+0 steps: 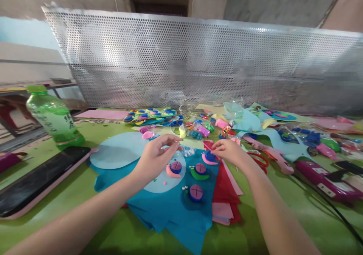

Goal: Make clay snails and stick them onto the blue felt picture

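Several clay snails with purple and blue shells lie on a blue sheet [170,209]: one with a green body [200,175], one with an orange body [173,173] on a light blue disc [159,186], one dark blue [196,193], and one with a pink body [210,162]. My left hand [161,149] hovers above the disc, thumb and fingers brought together in a pinch; what is between them is too small to name. Beside the pink snail, my right hand [227,151] pinches at its upper right edge; anything between those fingertips is hidden.
On the left are a green bottle [53,115], a phone [42,175] and a pale blue oval [119,151]. Finished snail pieces [153,115] and clay packets [202,131] lie behind. Right: red scissors [259,162], a pink glue gun [272,158], a purple device [326,181]. A perforated metal panel [198,62] stands behind.
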`<action>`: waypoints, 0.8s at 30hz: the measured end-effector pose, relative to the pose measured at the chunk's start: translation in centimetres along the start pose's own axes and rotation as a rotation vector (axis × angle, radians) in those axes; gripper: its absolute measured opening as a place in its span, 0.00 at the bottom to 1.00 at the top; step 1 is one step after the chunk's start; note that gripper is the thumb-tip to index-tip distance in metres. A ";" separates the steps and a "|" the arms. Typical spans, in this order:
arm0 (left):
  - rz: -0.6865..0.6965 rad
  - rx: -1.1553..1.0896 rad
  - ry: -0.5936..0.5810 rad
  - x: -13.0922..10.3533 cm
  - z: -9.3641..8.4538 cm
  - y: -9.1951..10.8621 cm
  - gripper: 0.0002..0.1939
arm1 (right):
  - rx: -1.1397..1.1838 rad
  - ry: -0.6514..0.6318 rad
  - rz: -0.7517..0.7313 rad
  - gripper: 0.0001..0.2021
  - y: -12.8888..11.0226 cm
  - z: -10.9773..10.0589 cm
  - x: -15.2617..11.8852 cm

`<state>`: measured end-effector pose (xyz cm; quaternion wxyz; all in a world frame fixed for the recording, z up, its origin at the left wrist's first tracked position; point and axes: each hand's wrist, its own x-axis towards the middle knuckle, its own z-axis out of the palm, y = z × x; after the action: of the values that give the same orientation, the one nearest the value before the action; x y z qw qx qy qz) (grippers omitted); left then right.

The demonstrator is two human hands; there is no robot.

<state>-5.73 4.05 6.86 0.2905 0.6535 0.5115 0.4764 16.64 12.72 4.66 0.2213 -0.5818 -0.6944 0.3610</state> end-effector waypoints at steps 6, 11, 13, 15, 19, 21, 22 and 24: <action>-0.019 0.096 -0.052 -0.1 0.5 -0.3 0.18 | 0.104 -0.001 -0.162 0.10 -1.7 -0.9 -1.4; -0.042 -0.041 -0.129 -0.4 1.1 -0.4 0.28 | 0.444 -0.064 -0.435 0.14 -2.6 -0.5 -2.4; -0.060 -0.102 -0.108 -0.5 1.2 -0.3 0.29 | 0.467 -0.094 -0.456 0.14 -2.8 -0.1 -2.7; -0.074 -0.147 -0.088 -0.6 1.2 -0.1 0.29 | 0.453 -0.111 -0.454 0.14 -3.0 0.2 -3.0; -0.161 -0.207 -0.089 -0.8 1.2 0.2 0.28 | 0.428 -0.136 -0.447 0.16 -3.3 0.4 -3.2; -0.192 -0.224 -0.093 -0.9 1.2 0.3 0.28 | 0.421 -0.131 -0.448 0.17 -3.3 0.4 -3.2; -0.200 -0.226 -0.095 -0.9 1.3 0.3 0.27 | 0.421 -0.130 -0.450 0.16 -3.3 0.4 -3.3; -0.203 -0.219 -0.094 -0.9 1.3 0.3 0.26 | 0.425 -0.131 -0.455 0.16 -3.3 0.3 -3.3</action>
<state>-4.45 3.25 6.32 0.4301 0.5844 0.5058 0.4665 15.03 9.26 7.29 0.3676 -0.3278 -0.7286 0.4759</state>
